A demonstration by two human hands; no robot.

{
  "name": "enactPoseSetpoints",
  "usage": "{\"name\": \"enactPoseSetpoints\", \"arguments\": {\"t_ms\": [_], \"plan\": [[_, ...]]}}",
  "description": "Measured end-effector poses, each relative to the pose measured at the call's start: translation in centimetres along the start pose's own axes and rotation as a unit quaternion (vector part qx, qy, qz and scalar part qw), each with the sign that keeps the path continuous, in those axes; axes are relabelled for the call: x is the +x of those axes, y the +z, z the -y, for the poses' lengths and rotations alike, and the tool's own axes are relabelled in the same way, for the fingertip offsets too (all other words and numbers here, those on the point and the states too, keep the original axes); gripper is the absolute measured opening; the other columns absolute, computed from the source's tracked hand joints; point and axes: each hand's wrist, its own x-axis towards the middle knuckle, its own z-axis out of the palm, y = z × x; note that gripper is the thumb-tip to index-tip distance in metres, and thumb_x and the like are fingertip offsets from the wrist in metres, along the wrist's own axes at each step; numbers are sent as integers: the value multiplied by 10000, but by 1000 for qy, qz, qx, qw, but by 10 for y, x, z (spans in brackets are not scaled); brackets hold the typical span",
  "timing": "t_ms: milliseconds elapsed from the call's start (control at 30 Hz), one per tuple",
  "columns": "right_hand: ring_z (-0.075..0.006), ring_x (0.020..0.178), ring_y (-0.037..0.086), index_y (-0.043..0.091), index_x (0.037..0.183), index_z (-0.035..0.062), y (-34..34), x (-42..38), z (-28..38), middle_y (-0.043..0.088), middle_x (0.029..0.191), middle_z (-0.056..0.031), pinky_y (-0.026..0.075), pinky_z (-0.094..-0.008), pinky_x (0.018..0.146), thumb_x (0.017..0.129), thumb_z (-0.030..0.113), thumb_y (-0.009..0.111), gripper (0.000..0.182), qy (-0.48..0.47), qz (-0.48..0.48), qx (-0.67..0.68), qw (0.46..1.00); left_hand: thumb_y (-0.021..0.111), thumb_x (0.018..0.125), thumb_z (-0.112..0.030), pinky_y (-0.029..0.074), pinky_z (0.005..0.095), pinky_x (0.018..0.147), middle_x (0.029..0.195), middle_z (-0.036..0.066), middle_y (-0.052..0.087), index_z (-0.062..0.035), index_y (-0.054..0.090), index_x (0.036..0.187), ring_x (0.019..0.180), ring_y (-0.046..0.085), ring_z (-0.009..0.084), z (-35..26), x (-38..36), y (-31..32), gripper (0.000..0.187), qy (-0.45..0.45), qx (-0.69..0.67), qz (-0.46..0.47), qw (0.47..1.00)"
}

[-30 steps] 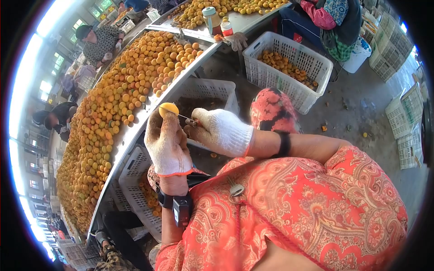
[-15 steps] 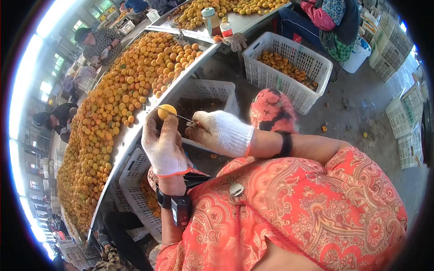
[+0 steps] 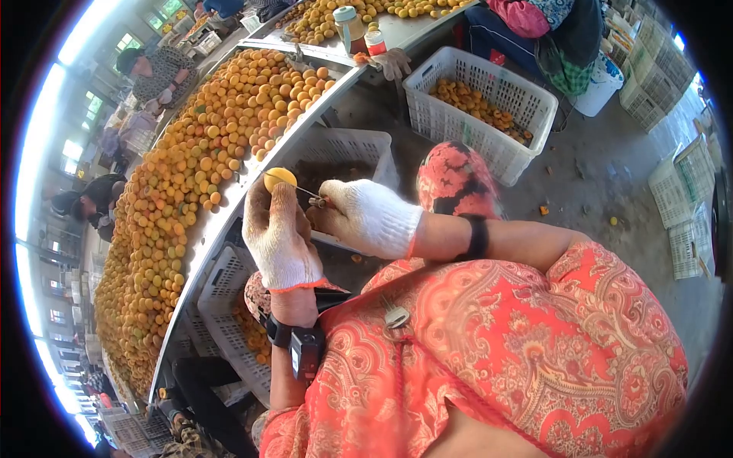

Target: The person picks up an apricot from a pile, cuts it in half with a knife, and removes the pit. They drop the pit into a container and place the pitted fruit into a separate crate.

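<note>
In my left hand [image 3: 279, 240], in a soiled white work glove, a yellow-orange apricot [image 3: 279, 179] is gripped between the fingertips and thumb. My right hand [image 3: 372, 217], gloved alike, is closed around a small knife [image 3: 308, 196]; its handle is mostly hidden in the fist. The thin blade points left and meets the apricot. Both hands are close together beside the table edge, over a white plastic crate [image 3: 369, 143] with dark contents.
A long metal-edged table [image 3: 229, 200] carries a heap of apricots [image 3: 164, 221]. Another white crate [image 3: 427, 95] holds cut apricots [image 3: 473, 105]. A tumbler [image 3: 350, 30] and a glove [image 3: 392, 64] are at the table's corner. Other people [image 3: 159, 76] sit across the table.
The view has shifted slightly. My left fingers have moved a little around the apricot, and the knife's blade stays against it. Both hands keep their grip.
</note>
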Motion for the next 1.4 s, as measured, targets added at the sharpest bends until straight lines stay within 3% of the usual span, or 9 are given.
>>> {"name": "enactPoseSetpoints", "arguments": {"t_ms": [200, 267, 400, 667, 733, 967, 1067, 1133, 1400], "plan": [[-425, 836, 655, 592, 898, 4, 4, 1, -7, 663, 829, -236, 518, -475, 699, 923, 299, 592, 297, -13, -11, 5, 1000, 645, 960, -225, 285, 162, 446, 726, -66, 493, -57, 624, 1094, 550, 415, 11, 2, 0, -6, 216, -27, -34, 33, 999], [-426, 814, 655, 577, 903, 12, 5, 1, -7, 655, 814, -234, 515, -470, 659, 926, 295, 624, 288, -17, -12, -1, 1000, 657, 955, -244, 295, 170, 447, 723, -63, 496, -59, 625, 1083, 554, 428, 15, 3, -1, -1, 227, -55, -61, -23, 996], [-427, 862, 657, 605, 889, -5, 4, 2, -8, 670, 843, -247, 521, -489, 746, 919, 290, 551, 302, 0, -3, -5, 1000, 669, 949, -239, 307, 175, 447, 725, -60, 502, -56, 625, 1090, 560, 442, 23, 6, 2, -5, 235, -63, -70, -11, 995], [-435, 853, 652, 610, 891, 3, -2, 0, -3, 664, 827, -254, 517, -494, 741, 932, 334, 561, 337, 35, 30, 9, 999, 628, 940, -105, 279, 155, 456, 816, -34, 564, -14, 603, 1146, 538, 387, -7, 5, 5, -9, 227, 55, 108, 6, 993], [-331, 652, 687, 562, 899, 9, 4, 2, -10, 657, 737, -189, 524, -422, 557, 961, 307, 596, 307, -36, -7, -11, 999, 624, 942, -103, 276, 155, 455, 816, -35, 563, -11, 600, 1148, 537, 386, -7, 4, 6, -11, 227, 54, 100, 12, 993], [-299, 594, 680, 559, 908, 13, 1, 2, -4, 654, 712, -176, 521, -405, 523, 958, 299, 594, 293, 21, 29, 29, 999, 639, 950, -141, 293, 152, 478, 782, -52, 527, -5, 602, 1148, 566, 403, 4, 6, 8, -17, 242, -9, -44, 71, 996], [-313, 612, 683, 558, 906, 14, 1, 3, -3, 657, 721, -180, 523, -407, 528, 954, 294, 594, 287, 11, 20, 7, 1000, 645, 951, -162, 296, 156, 483, 765, -60, 501, -10, 611, 1150, 579, 412, 13, 5, 5, -15, 252, -28, -89, 74, 993], [-424, 827, 659, 605, 879, 13, -2, 3, 2, 667, 812, -237, 525, -489, 721, 911, 289, 568, 280, 24, 22, -12, 999, 624, 965, -232, 309, 172, 521, 772, -55, 470, -5, 605, 1160, 595, 382, 26, 6, 4, -15, 299, -32, -74, 70, 994], [-429, 806, 657, 596, 905, 8, 3, 3, -2, 661, 799, -242, 525, -491, 702, 912, 281, 566, 275, -1, -9, -12, 1000, 584, 995, -332, 402, 170, 617, 743, -54, 437, -11, 617, 1152, 625, 406, 44, 5, 1, -17, 360, -66, -97, 98, 988]]}}
